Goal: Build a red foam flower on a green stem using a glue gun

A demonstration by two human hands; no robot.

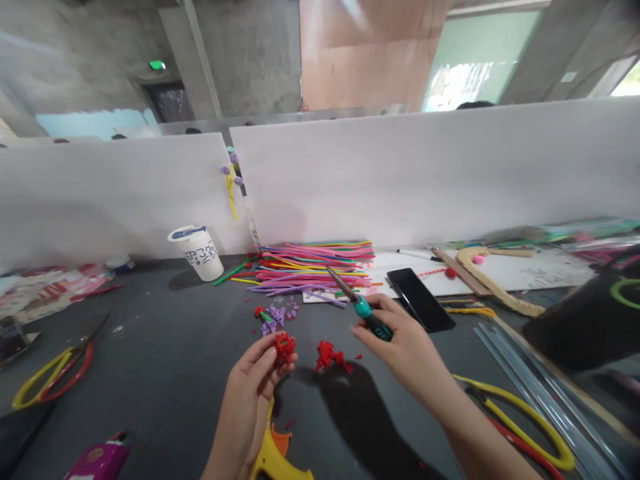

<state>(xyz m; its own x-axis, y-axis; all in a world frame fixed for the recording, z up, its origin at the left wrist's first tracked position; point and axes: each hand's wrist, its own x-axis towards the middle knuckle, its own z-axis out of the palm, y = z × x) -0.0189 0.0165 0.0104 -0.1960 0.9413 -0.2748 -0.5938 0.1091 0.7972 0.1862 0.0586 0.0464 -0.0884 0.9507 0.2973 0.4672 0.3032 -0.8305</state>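
My left hand [250, 393] pinches a small red fuzzy flower piece [285, 347] between thumb and fingers, just above the dark table. My right hand [400, 340] grips the teal handle of small scissors [356, 301], whose closed blades point up and left toward the pile of sticks. More red scraps [330, 357] lie on the table between my hands. Purple scraps [277, 315] sit a little farther back.
A stack of coloured pipe-cleaner sticks [315, 267] lies by the white divider, with a paper cup [197, 252] to its left and a black phone [420, 299] to its right. Yellow-handled scissors [50, 370] lie far left. A yellow glue gun [275, 453] rests beneath my left wrist.
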